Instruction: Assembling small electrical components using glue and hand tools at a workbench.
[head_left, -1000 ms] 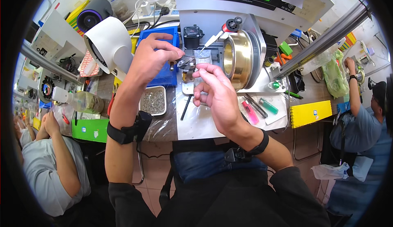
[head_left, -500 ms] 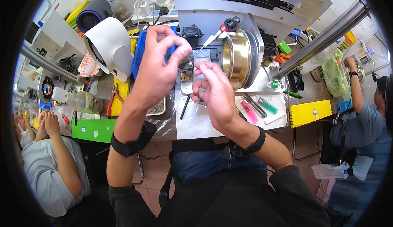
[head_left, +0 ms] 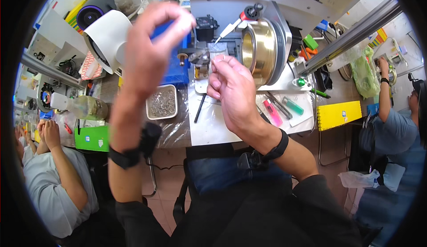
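Observation:
My left hand (head_left: 149, 51) is raised over the blue box (head_left: 177, 71) and smeared by motion. Its thumb and fingers point toward the machine, and whether they hold anything does not show. My right hand (head_left: 233, 84) is closed, thumb and forefinger pinched together at the tip of a dark metal fixture (head_left: 199, 57) with a brass knob. What lies in that pinch is too small to make out. Just right of these fingertips is a large brass-coloured ring (head_left: 260, 53) mounted on the machine (head_left: 322, 15). Above the pinch, a white pointed piece (head_left: 228, 30) slants down from a red-and-black holder.
A white tray (head_left: 162, 102) of small metal pieces sits below my left hand. Pink (head_left: 272, 112) and green (head_left: 293, 106) tubes lie on white paper at right, with a black rod (head_left: 200, 108) at left. Co-workers sit on both sides.
My left hand has moved left and up, away from the fixture, uncovering the tray and the brass knob. My right hand stays at the fixture. The view has shifted slightly downward.

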Tool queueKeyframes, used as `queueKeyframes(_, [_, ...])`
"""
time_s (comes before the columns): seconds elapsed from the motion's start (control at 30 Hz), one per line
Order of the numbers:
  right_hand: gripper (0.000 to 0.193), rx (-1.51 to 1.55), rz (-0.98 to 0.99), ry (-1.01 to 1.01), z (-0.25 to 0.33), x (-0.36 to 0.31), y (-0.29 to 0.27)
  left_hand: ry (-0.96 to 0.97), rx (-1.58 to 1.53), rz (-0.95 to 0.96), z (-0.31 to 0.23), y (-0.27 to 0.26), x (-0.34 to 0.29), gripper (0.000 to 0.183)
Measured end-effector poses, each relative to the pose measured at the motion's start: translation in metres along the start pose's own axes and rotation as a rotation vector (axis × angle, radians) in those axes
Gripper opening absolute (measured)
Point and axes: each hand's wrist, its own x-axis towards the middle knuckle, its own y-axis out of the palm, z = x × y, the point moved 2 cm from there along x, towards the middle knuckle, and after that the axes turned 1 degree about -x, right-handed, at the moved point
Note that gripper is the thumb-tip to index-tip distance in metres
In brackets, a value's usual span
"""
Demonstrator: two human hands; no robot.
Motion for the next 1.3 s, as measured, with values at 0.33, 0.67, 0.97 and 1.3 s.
queueKeyframes(0.33, [0.013,-0.117,-0.002,-0.068,-0.003,0.000,0.002,-0.307,-0.366,0.676,-0.023,0.045,0.056,0.068])
queueKeyframes(0.67, [0.014,-0.214,0.030,-0.008,-0.011,-0.007,-0.005,-0.291,-0.434,0.605,0.016,0.040,0.049,0.047])
queueKeyframes(0.97, [0.012,-0.252,0.015,-0.040,-0.014,0.001,-0.004,-0.253,-0.486,0.520,0.040,0.032,0.048,0.031])
queueKeyframes(1.3, [0.009,-0.282,-0.023,-0.103,-0.014,0.043,0.000,0.237,0.388,0.364,0.008,0.008,0.026,0.017])
